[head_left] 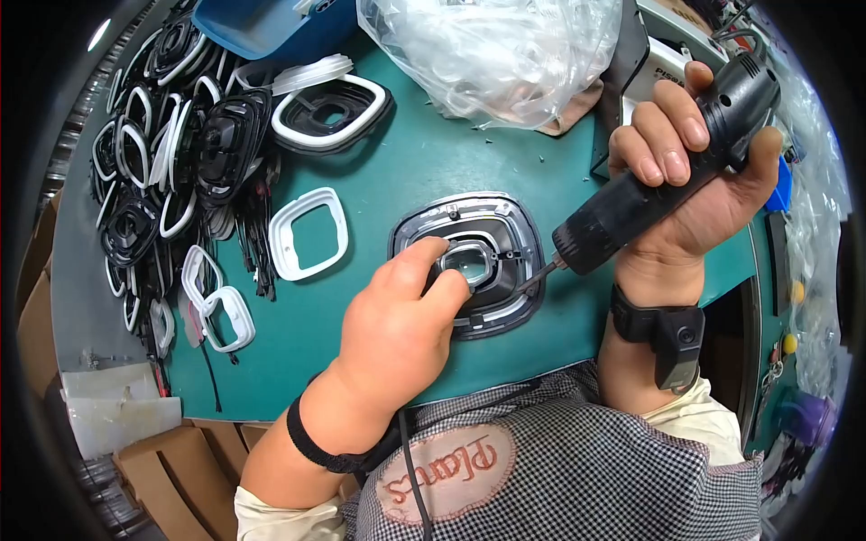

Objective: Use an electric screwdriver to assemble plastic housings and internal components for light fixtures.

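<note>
A black square housing [418, 223] with rounded corners and a pale inner rim lies on the green table. In its middle sits a small frame [492, 252] around a clear window. The thumb and forefinger of my left hand [392, 316] pinch this frame; the other fingers are curled out of sight. My right hand [690, 171] is wrapped around a black electric screwdriver [622, 212], tilted down to the left. Its bit meets the right side of the housing; I cannot make out a screw under the tip.
Left of the housing lies a white square ring [280, 239], with smaller white rings [232, 320] nearer me. A pile of black housings [225, 144] with cables fills the far left. Behind stand a blue bin [262, 32] and a clear bag [487, 54] of parts.
</note>
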